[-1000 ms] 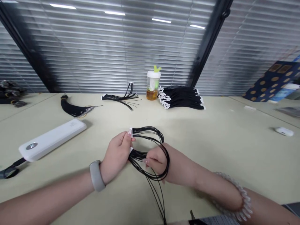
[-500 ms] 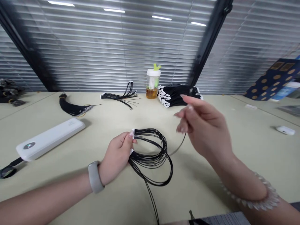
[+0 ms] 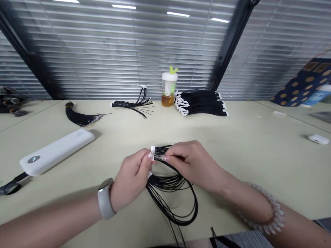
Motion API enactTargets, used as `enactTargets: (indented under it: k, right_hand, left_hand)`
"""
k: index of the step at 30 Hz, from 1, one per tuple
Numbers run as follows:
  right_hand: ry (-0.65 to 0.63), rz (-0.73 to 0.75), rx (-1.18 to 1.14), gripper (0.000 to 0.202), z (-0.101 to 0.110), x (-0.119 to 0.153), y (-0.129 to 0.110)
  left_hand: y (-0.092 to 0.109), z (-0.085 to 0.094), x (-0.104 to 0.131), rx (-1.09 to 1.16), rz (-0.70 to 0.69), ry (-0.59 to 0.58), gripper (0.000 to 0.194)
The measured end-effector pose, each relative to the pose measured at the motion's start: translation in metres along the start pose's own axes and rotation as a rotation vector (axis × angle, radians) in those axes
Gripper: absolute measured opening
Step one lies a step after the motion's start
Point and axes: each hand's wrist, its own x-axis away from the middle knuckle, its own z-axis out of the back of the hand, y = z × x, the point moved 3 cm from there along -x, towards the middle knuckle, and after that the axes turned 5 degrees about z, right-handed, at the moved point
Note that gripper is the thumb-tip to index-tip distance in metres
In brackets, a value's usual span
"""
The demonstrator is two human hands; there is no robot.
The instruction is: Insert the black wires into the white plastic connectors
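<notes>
My left hand (image 3: 136, 175) pinches a white connector (image 3: 153, 151) between thumb and fingers. From it runs a looped wire harness (image 3: 170, 184) of thin black wires, curving back to a second white connector (image 3: 150, 174) under the same hand. My right hand (image 3: 193, 163) is closed, thumb and forefinger pressed together on a black wire just right of the upper connector. The wire's tip is hidden by the fingers. A few loose wires (image 3: 176, 234) trail from the loop toward the front edge.
At the back lie a pile of finished-looking black harnesses (image 3: 204, 103), a fanned harness (image 3: 134, 105) and a tied wire bundle (image 3: 80, 117). A cup of amber liquid (image 3: 168, 91) stands between them. A white power bank (image 3: 58, 151) is at left, a white earbud case (image 3: 318, 139) at right.
My right hand has come down and left from above the table to the upper connector, bringing a wire with it. My left hand keeps its hold, shifted slightly right.
</notes>
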Motion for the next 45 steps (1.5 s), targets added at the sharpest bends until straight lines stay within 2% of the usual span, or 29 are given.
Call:
enactTargets:
  k: [6,25,30,35,41,45]
  right_hand:
    - [-0.075,0.029,-0.028,0.027,0.003,-0.001,-0.003]
    - [-0.160,-0.049,-0.028,0.034,0.007,-0.001,-0.004]
    - [-0.120,-0.030,-0.007,0.034,0.009,-0.001,-0.006]
    - [-0.125,0.047,-0.027,0.025,0.005,-0.001,-0.005]
    - [-0.027,0.076,-0.002,0.023,-0.008,0.001,-0.002]
    - [-0.006,0.066,-0.044,0.022,-0.007,0.001,-0.001]
  left_hand:
    - [0.003,0.000,0.004,-0.035,-0.046,-0.007,0.035]
    - [0.005,-0.001,0.004,-0.074,-0.081,-0.034,0.035]
    - [0.003,-0.001,0.004,-0.071,-0.095,-0.036,0.035]
    - [0.003,-0.002,0.003,-0.078,-0.091,-0.055,0.035]
    - [0.003,-0.004,0.003,-0.061,-0.061,-0.090,0.036]
    - [0.001,-0.003,0.003,-0.026,-0.017,-0.104,0.037]
